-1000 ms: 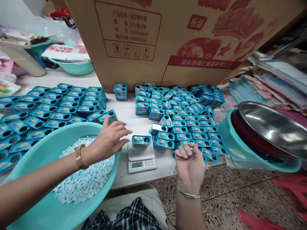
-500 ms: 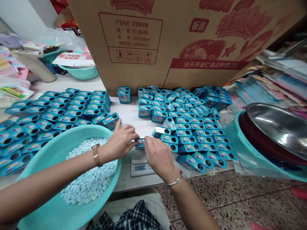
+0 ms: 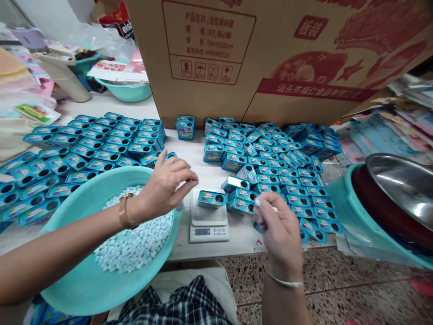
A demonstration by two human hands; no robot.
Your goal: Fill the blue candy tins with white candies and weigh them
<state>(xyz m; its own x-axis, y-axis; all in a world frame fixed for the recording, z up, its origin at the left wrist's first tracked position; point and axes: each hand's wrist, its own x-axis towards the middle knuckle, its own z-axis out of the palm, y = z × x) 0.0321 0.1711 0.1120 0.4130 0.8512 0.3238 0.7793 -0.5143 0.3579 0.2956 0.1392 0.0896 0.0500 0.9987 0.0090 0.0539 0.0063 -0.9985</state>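
Observation:
A small blue tin [image 3: 211, 198] with a round hole in its lid lies on a white digital scale [image 3: 209, 221] at the table's front edge. My left hand [image 3: 165, 186] hovers just left of the scale, above the rim of a teal basin [image 3: 86, 289] of pale blue tablets [image 3: 135, 243]; its fingertips are pinched together and I cannot make out anything in them. My right hand [image 3: 279, 230] is raised to the right of the scale, its fingers curled round small white tablets [image 3: 259, 203].
Rows of the same blue tins [image 3: 98, 144] cover the table to the left, and a loose heap of tins [image 3: 277, 158] lies to the right. A big cardboard box [image 3: 270, 54] stands behind. A teal tub with a steel bowl [image 3: 402, 180] sits at the right.
Half a second ago both hands were together on the tin on the scale. Now they have drawn apart, left hand up and left, right hand back to the right.

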